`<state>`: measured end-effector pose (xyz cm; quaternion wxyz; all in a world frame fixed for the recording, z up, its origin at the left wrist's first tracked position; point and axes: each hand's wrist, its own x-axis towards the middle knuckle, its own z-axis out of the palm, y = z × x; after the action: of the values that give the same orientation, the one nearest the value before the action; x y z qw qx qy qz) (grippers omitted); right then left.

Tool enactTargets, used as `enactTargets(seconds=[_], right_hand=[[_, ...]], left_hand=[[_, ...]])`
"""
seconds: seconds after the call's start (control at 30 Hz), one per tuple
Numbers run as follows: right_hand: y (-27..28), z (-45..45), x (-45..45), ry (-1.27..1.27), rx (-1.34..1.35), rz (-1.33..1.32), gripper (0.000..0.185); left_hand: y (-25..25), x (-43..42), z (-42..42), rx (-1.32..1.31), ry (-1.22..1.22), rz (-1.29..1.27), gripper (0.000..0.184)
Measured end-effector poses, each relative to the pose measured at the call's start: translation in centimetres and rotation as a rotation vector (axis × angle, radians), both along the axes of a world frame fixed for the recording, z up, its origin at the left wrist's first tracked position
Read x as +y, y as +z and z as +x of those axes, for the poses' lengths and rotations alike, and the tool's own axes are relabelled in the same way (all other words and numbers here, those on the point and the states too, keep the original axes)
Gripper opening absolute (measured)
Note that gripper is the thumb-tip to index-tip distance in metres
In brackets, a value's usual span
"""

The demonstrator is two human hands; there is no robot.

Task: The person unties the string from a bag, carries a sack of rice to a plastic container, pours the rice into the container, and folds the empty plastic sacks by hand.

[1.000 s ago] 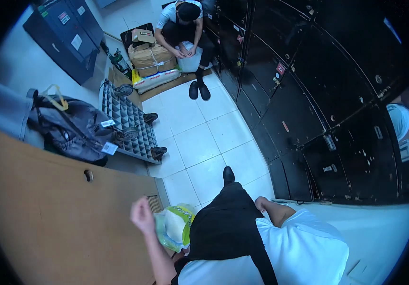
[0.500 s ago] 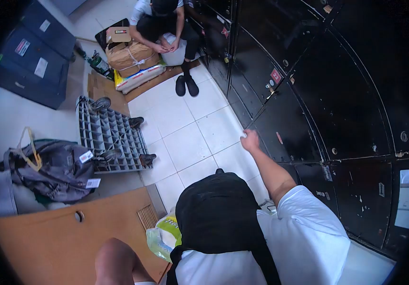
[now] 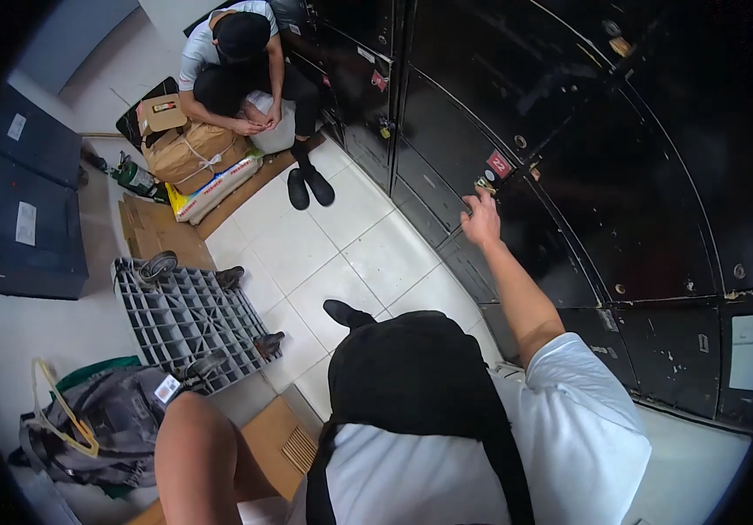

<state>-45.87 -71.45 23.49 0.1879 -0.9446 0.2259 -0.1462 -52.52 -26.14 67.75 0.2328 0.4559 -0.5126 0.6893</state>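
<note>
The right hand (image 3: 481, 220), fingers loosely spread, is at the small brass-coloured lock (image 3: 485, 185) on the black locker's (image 3: 459, 131) door edge, contact unclear; the left hand is out of view. Open tiled floor (image 3: 367, 258) separates right-side lockers from the left-side platform trolley (image 3: 185, 308).

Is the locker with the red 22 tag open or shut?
Shut: the locker door lies flush with its neighbours. Whether the fastening by the right hand is locked, I can't tell.
</note>
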Motion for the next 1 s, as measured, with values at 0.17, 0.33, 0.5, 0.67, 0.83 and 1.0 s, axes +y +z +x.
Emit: enactTargets(seconds=[0.17, 0.33, 0.5, 0.67, 0.83, 1.0], right_hand=[[0.4, 2.1, -0.6, -0.04, 0.084, -0.071, 0.033], [2.2, 1.8, 1.7, 0.042, -0.002, -0.227, 0.032], [0.9, 3.3, 3.3, 0.076, -0.008, -0.249, 0.026], [-0.9, 8.7, 8.8, 0.265, 0.243, -0.084, 0.023], [-12.6, 15.9, 4.7, 0.37, 0.859, 0.113, 0.029], [-19.1, 17.7, 4.2, 0.556, 1.111, -0.123, 0.032]], left_hand=[[-7.1, 5.4, 10.4, 0.38, -0.015, -0.2, 0.023], [-30.9, 9.6, 18.3, 1.695, 0.211, -0.223, 0.015], [-59.7, 20.4, 3.9, 2.431, 0.645, 0.334, 0.037], [-68.1, 22.2, -11.5, 2.845, 0.983, 0.069, 0.036], [-59.0, 14.8, -10.8, 2.434, 0.514, -1.299, 0.019], [-38.0, 5.9, 0.4, 1.899, 0.133, -1.261, 0.022]])
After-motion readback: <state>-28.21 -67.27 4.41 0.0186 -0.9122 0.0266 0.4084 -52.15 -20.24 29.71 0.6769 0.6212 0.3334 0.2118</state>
